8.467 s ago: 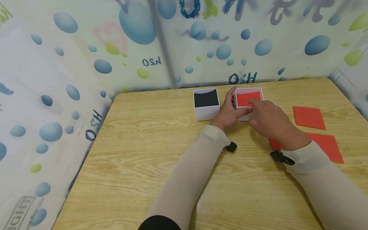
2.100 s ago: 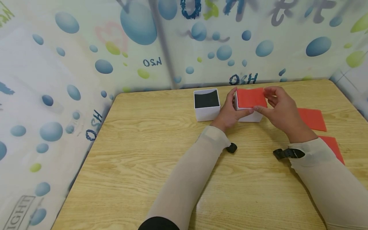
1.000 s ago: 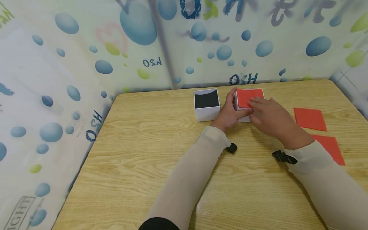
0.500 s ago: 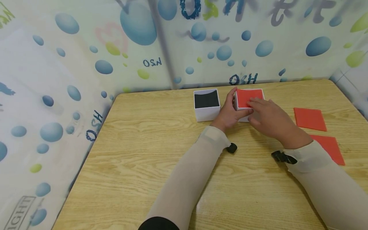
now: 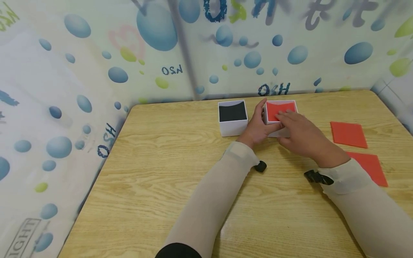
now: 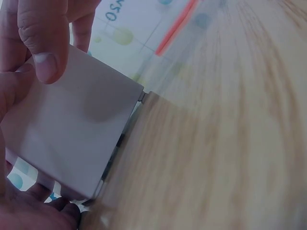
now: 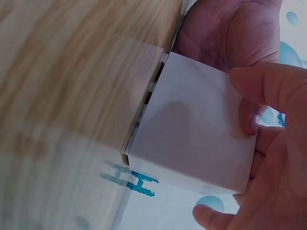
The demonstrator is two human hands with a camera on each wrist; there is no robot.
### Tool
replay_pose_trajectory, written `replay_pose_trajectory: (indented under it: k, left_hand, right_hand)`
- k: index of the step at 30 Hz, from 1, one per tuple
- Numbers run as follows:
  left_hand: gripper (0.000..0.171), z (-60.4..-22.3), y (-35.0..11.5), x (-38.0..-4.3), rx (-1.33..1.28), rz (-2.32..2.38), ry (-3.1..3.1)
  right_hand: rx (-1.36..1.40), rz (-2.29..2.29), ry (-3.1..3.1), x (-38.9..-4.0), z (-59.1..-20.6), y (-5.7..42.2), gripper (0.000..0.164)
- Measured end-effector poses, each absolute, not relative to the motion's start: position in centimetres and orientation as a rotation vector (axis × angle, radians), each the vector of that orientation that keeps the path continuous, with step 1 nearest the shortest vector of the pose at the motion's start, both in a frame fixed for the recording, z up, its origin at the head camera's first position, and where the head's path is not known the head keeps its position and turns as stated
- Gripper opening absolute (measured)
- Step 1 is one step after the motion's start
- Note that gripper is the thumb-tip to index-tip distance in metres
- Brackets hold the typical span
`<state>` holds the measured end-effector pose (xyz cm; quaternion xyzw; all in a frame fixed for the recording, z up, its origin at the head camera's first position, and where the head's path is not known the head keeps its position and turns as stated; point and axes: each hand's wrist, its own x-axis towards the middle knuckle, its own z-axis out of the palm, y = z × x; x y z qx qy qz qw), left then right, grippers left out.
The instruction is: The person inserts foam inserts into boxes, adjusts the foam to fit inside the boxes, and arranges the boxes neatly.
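Note:
Near the table's far edge stands a small white box (image 5: 279, 133) with a red sheet (image 5: 280, 107) lying inside, just below its rim. My left hand (image 5: 256, 128) grips this box, fingers along its left side and thumb across the front. My right hand (image 5: 303, 135) rests extended fingertips on the front part of the red sheet. In the right wrist view, the right thumb (image 7: 268, 86) lies against the front of the box (image 7: 187, 120). The box front also shows in the left wrist view, where the red sheet inside is hidden.
Left of the gripped box stands a second white box (image 5: 233, 128) containing a black piece (image 5: 232, 112). To the right lie a red sheet (image 5: 348, 134) and, nearer, another red sheet (image 5: 369, 168), partly under the right forearm. A patterned wall covering (image 5: 206, 53) rises behind the wooden table (image 5: 155, 172).
The right hand held a red sheet over the box's top, then let go and pressed it inside. The sheet has sunk slightly below the rim. The left hand has kept its grip.

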<state>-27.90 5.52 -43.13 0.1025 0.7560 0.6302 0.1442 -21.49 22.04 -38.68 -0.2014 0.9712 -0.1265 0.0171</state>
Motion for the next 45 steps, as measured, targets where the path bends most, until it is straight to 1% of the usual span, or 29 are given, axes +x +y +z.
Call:
replay_pose_trajectory:
  k: [9,15,17,28,33,38,42,45]
  left_hand:
    - [0.101,-43.4,5.4,-27.8,0.308,1.874,2.125]
    - [0.101,-43.6,5.4,-27.8,0.330,1.907,2.100]
    - [0.102,-43.5,5.4,-27.8,0.326,1.897,2.106]
    - [0.101,-43.4,5.4,-27.8,0.317,1.874,2.127]
    - [0.101,-43.5,5.4,-27.9,0.321,1.913,2.099]
    - [0.102,-43.3,5.5,-27.7,0.310,1.912,2.101]
    - [0.102,-43.1,5.5,-27.6,0.282,1.898,2.109]
    - [0.102,-43.0,5.4,-27.5,0.267,1.899,2.103]
  right_hand:
    - [-0.608,-0.490,2.984,-21.7,-38.9,21.9,0.075]
    - [-0.607,-0.661,2.973,-21.6,-38.7,21.9,0.060]
    - [-0.591,-0.661,2.970,-21.5,-38.6,21.9,0.057]
    - [-0.575,-0.583,2.988,-21.4,-38.6,21.9,0.060]
    - [-0.571,-0.672,2.969,-21.6,-38.5,22.3,0.062]
    - [-0.373,-0.906,2.991,-21.7,-38.0,23.7,0.071]
    - [-0.184,-1.012,3.030,-21.7,-37.4,25.5,0.071]
    - [-0.115,-1.031,3.042,-21.5,-36.8,27.0,0.070]
